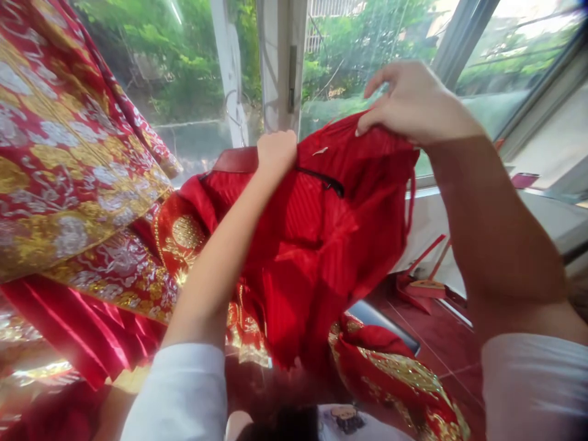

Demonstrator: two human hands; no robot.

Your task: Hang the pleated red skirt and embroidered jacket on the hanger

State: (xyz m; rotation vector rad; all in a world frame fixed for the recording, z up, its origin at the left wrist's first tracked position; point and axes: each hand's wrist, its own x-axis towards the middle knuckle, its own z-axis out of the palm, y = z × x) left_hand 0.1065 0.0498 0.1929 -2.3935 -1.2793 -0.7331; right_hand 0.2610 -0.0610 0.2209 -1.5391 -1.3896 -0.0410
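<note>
A red jacket with a ribbed lining and gold-embroidered sleeves hangs in front of me, its inside turned towards me. My left hand is closed at the top of it, around a black clothes hanger. One arm of the hanger sticks out to the right inside the jacket. To the right and higher up, my right hand grips the jacket's raised upper edge, with the index finger lifted off the cloth. Part of its grip is hidden by the cloth. An embroidered sleeve droops at the lower right.
Red garments with gold and silver embroidery hang close on the left. Windows with pale frames stand behind the jacket. A red dustpan rests on the reddish tiled floor at the right.
</note>
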